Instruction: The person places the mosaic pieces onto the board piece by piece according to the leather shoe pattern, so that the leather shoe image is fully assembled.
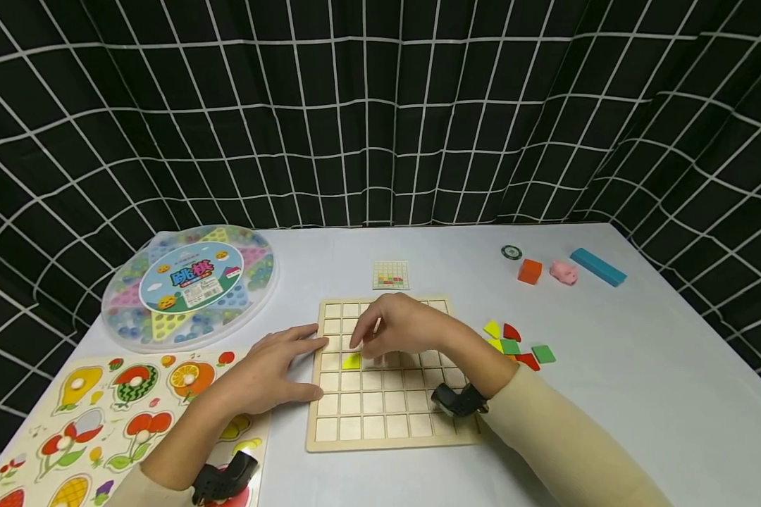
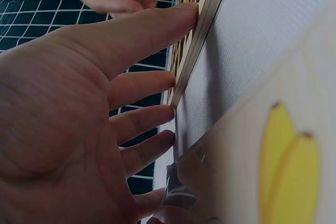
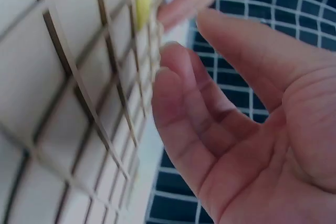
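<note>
A wooden grid board [image 1: 380,415] lies flat at the table's front centre, with a yellow triangle piece [image 1: 351,361] set in one cell near its left side. My left hand [image 1: 273,370] lies flat with straight fingers against the board's left edge [image 2: 197,56]. My right hand [image 1: 399,327] hovers over the upper middle of the board, fingers loosely curled and pointing down just right of the yellow piece [image 3: 143,3], holding nothing. The right wrist view shows its fingertips [image 3: 168,72] close to the grid.
Loose coloured pieces [image 1: 516,345] lie right of the board. A small pattern card [image 1: 391,274] sits behind it. A round marble game box [image 1: 190,285] and a fruit puzzle [image 1: 101,415] are on the left. At the back right are an orange cube [image 1: 529,271], pink pig [image 1: 564,272], blue block [image 1: 597,267] and a green disc [image 1: 511,252].
</note>
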Action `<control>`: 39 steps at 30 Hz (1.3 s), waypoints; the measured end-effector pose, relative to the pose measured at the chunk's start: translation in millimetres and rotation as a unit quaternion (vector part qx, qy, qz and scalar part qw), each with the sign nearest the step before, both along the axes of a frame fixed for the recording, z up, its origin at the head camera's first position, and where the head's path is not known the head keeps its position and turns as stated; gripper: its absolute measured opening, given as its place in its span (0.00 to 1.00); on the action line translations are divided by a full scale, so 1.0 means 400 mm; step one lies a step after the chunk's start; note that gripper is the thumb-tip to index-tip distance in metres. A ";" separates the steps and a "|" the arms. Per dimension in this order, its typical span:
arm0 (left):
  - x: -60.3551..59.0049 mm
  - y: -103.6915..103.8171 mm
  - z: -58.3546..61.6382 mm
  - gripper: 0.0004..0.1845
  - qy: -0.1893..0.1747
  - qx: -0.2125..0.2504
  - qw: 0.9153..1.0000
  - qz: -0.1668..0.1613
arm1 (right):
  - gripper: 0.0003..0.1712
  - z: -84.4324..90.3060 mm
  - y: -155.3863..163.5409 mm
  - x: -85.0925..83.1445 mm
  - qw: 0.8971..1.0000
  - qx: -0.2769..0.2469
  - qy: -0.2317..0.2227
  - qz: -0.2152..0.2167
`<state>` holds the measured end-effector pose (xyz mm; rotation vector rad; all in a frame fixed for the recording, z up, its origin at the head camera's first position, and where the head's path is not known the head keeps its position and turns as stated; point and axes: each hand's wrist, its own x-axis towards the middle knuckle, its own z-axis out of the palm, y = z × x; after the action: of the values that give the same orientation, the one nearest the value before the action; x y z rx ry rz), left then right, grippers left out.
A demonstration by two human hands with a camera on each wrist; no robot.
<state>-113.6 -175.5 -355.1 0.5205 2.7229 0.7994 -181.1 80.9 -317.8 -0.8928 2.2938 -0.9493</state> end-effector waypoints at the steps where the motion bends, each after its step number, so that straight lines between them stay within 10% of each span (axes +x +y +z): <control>1: 0.000 0.001 0.000 0.41 0.001 -0.001 1.000 0.001 | 0.09 0.005 0.013 -0.001 1.000 -0.003 -0.006 -0.001; 21: 0.002 0.001 -0.004 0.42 0.000 0.010 1.000 -0.003 | 0.11 0.041 0.293 -0.019 0.991 0.046 0.017 -0.128; 39: 0.002 -0.001 -0.004 0.41 0.003 0.015 1.000 -0.006 | 0.14 -0.016 0.378 -0.024 0.949 0.202 0.054 -0.237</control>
<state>-112.9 -175.9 -356.6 0.5468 2.7145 0.8370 -190.6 232.2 -324.4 -0.2279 2.7218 -0.5733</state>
